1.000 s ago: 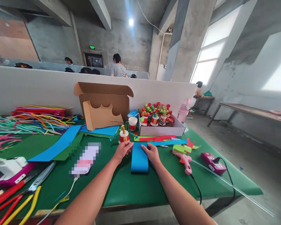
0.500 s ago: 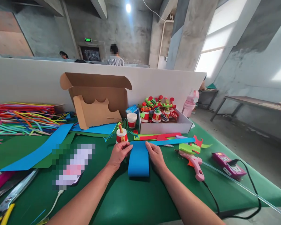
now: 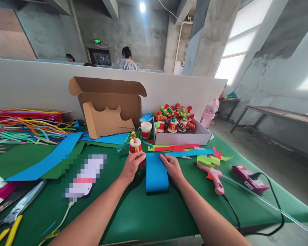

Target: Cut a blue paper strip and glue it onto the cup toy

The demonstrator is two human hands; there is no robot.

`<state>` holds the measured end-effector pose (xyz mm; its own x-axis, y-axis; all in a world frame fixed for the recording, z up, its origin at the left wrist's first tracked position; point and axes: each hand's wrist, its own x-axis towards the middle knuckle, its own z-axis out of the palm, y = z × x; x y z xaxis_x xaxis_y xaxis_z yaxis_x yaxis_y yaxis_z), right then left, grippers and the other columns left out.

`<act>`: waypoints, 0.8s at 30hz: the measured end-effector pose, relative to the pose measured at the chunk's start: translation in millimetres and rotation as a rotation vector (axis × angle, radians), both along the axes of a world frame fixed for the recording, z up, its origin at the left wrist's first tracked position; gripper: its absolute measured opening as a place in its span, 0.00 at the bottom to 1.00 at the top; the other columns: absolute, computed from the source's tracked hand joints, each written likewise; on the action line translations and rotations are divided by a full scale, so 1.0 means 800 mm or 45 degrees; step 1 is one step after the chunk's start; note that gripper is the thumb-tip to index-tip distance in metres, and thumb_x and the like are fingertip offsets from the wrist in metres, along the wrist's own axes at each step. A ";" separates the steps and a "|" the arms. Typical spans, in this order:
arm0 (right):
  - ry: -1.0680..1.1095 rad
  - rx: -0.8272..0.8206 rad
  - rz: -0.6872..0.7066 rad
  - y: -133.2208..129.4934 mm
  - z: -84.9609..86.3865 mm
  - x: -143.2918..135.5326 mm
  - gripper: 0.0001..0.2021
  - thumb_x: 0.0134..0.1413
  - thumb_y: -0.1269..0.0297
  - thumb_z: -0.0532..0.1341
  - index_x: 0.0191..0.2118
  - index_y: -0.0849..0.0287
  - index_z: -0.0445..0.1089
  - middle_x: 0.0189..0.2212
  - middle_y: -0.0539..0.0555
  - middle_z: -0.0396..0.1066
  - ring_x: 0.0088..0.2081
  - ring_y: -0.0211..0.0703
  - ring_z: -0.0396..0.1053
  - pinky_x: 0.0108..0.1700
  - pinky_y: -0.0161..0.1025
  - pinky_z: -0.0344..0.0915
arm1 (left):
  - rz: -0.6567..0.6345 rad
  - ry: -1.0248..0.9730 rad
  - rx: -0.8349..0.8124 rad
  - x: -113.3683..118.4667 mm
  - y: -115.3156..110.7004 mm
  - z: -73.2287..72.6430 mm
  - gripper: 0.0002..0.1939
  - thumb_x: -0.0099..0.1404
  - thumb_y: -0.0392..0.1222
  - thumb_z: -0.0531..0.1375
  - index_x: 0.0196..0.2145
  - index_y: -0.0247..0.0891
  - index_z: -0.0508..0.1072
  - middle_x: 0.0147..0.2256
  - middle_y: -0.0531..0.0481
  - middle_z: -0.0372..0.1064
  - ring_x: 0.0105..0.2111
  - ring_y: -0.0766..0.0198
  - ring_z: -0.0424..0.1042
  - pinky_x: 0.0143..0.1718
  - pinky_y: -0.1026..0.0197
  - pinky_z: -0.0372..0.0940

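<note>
The curled strip of blue paper (image 3: 157, 174) lies over the counter (image 3: 143, 218) between the two hands, its rounded fold toward the person. Half a second ago that fold hung nearly straight; now it slants toward the right, which looks like a slight realignment, with the bend apparently not creased flat. The left hand (image 3: 131, 167) has a narrow grip, thumb and forefinger pinched at the paper's far left edge; the right hand (image 3: 173, 169) pinches the far right edge, its thumb no longer lying across the face as a second ago. Just beyond the left hand stands a small cup figure (image 3: 135, 146) with a red label, its marks too small to read. Similar labels show in the white box (image 3: 182, 139). Printing on the purple power strip (image 3: 250, 179) and the green lit sign (image 3: 97, 41) is likewise unreadable.
</note>
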<state>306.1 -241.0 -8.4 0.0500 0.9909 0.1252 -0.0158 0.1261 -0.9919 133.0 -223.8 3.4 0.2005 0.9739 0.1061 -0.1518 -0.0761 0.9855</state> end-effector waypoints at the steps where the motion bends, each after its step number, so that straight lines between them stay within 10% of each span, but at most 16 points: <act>1: 0.002 -0.001 0.005 0.000 0.000 0.000 0.29 0.39 0.34 0.64 0.18 0.54 0.53 0.16 0.44 0.47 0.20 0.33 0.43 0.21 0.35 0.42 | -0.002 0.001 0.002 0.000 0.000 0.000 0.17 0.52 0.55 0.63 0.23 0.36 0.71 0.18 0.57 0.60 0.20 0.69 0.58 0.21 0.65 0.54; 24: 0.010 -0.024 -0.043 0.002 -0.005 0.002 0.30 0.39 0.34 0.64 0.19 0.54 0.52 0.16 0.43 0.48 0.20 0.32 0.43 0.20 0.34 0.42 | 0.049 0.100 -0.013 -0.002 0.000 0.006 0.19 0.47 0.56 0.66 0.23 0.36 0.72 0.17 0.58 0.62 0.19 0.70 0.57 0.21 0.66 0.52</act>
<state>307.4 -239.4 -12.0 0.0847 0.9907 0.1061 -0.0195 0.1081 -0.9939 131.7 -223.5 8.5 0.1704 0.9820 0.0815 -0.0714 -0.0702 0.9950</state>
